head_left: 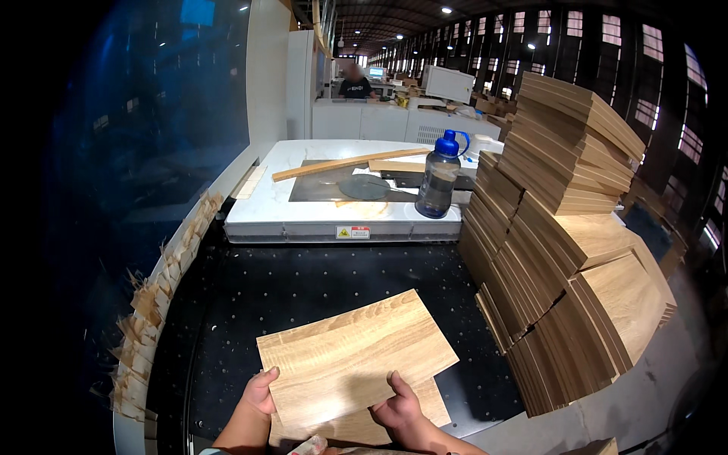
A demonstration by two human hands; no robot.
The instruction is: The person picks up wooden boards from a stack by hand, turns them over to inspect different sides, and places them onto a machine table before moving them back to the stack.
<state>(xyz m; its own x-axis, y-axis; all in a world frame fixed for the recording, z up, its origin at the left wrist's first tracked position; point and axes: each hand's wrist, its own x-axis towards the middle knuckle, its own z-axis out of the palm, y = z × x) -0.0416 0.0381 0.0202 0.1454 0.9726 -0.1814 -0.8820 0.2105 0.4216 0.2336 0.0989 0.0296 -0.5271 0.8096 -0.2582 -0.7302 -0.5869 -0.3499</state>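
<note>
A light wood-grain board (353,353) is held tilted over the black table by both of my hands. My left hand (260,396) grips its left edge, thumb on top. My right hand (400,408) is closed on its near right edge, also with the thumb on the upper face; the fingers of both hands are hidden underneath. Below it, a second wood-grain board (432,403) shows partly at the near side. Whether the two boards touch cannot be made out.
The black table (326,277) is dotted with small holes. Tall stacks of boards (531,280) line its right side. Beyond it, a white machine top (258,208) carries a blue-capped bottle (438,178) and wooden strips (341,165). A person (355,85) is farther back.
</note>
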